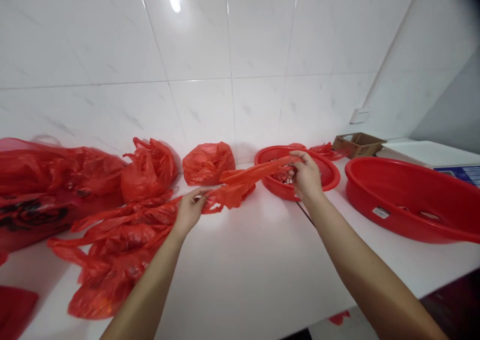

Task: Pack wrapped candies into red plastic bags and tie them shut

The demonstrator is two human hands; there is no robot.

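White counter under tiled wall: a red plastic bag stretches slantwise between both hands, left hand pinching its lower end, right hand gripping the higher end over a red colander.

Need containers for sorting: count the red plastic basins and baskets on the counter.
2. A round red basket sits by the wall behind the right hand; a larger red basin lies at the right. Bags may hide others.
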